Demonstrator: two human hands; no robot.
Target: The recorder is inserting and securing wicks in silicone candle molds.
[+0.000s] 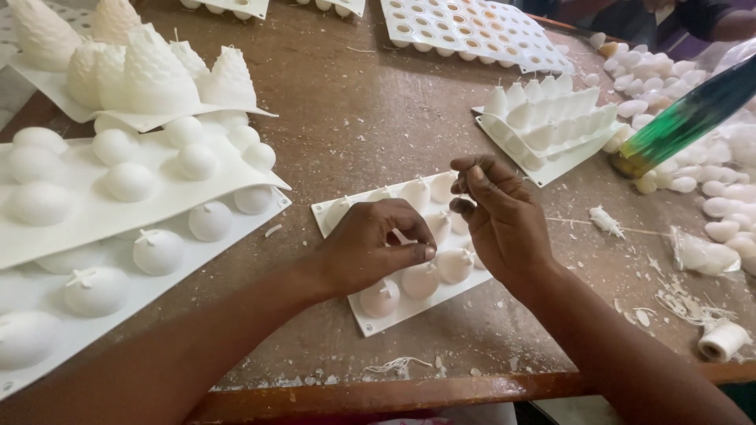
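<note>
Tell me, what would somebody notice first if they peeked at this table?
Probably the two hands in the middle: the left hand and right hand pinch at a small white mould tray of rounded bumps on the worn wooden table. On the left, big white moulds with dome and cone shapes are stacked up. On the right, a green bottle leans over a heap of small white pieces.

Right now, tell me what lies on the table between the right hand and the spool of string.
In the head view, only wax flakes and string scraps lie on the wooden table between the right hand and the spool.
</note>
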